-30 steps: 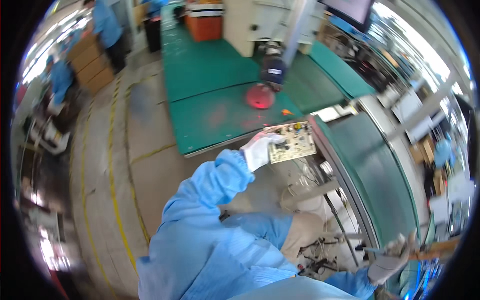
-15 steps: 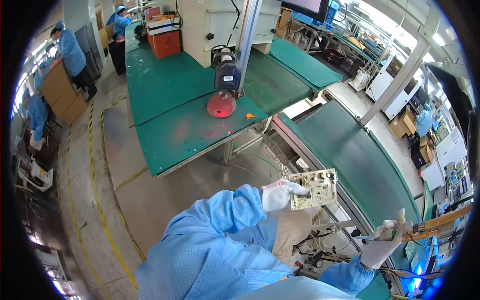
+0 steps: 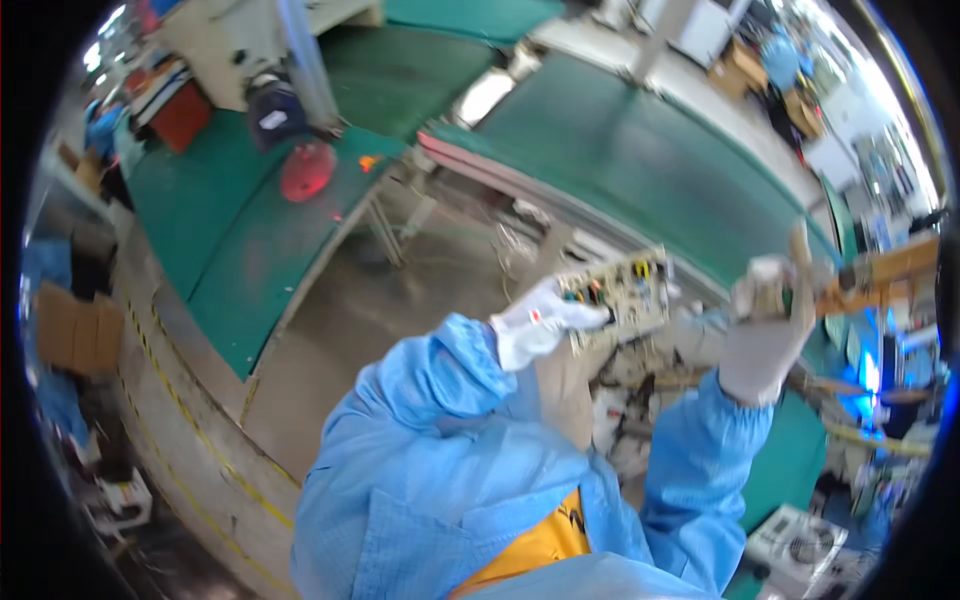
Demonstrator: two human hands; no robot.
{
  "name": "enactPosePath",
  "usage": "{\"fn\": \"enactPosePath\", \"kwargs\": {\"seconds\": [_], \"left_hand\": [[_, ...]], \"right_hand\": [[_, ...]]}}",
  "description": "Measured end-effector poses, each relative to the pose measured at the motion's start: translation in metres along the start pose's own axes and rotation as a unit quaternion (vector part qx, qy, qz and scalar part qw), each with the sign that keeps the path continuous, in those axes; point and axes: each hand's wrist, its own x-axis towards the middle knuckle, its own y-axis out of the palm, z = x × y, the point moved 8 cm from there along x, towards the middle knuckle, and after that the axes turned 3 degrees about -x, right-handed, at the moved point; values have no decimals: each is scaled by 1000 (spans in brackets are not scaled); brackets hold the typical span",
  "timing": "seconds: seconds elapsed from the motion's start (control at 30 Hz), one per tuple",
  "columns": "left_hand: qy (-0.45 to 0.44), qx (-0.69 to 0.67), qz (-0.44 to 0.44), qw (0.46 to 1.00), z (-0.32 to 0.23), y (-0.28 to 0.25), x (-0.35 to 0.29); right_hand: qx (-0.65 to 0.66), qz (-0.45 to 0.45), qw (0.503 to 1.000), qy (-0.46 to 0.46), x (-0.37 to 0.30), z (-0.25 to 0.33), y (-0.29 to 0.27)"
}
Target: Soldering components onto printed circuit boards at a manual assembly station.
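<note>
My left hand (image 3: 535, 325), in a white glove, grips the near left edge of a pale circuit board (image 3: 640, 300), its thumb over the top face. Small coloured and dark components stand on the board, which is tilted. Farther right, my gloved right hand (image 3: 762, 355) is raised with one finger pointing up. Its other fingers are curled around a small greyish-white thing (image 3: 770, 292), too blurred to name. That hand is apart from the board, close to a wooden bar (image 3: 885, 272).
A long green-topped bench (image 3: 640, 150) runs beyond the hands. On a green table (image 3: 225, 260) at left, a dark scanner-like device (image 3: 275, 112) stands over a red-lit dome (image 3: 308, 170). A white box with a round grille (image 3: 797, 540) is at lower right. Cables crowd below the board.
My view has swung to the right, so the bench and table appear farther left. My right hand is higher in the picture. The board stays in my left hand, tilted more.
</note>
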Motion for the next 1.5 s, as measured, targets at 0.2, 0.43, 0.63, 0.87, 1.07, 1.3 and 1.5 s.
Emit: {"fn": "enactPosePath", "kwargs": {"seconds": [0.2, 0.43, 0.63, 0.87, 1.07, 1.3, 1.5], "left_hand": [[8, 49, -15, 999, 10, 8, 3], [-43, 45, 14, 998, 24, 30, -8], [-62, -34, 19, 997, 31, 38, -11], [-60, 25, 32, 997, 24, 44, -14], [-33, 24, 22, 999, 27, 41, -15], [-15, 24, 53, 998, 30, 42, -12], [-32, 62, 44, 997, 33, 29, -13]], "right_hand": [[-63, 62, 994, -57, 5, 5, 23], [-62, 51, 992, -95, 4, -2, 19], [14, 79, 992, -100, -6, 4, 29], [42, 12, 996, -75, -5, -5, 23], [62, -5, 995, -77, -5, -7, 19], [-100, 10, 979, -177, -9, 6, 19], [-80, 17, 979, -185, -8, 13, 24]]}}
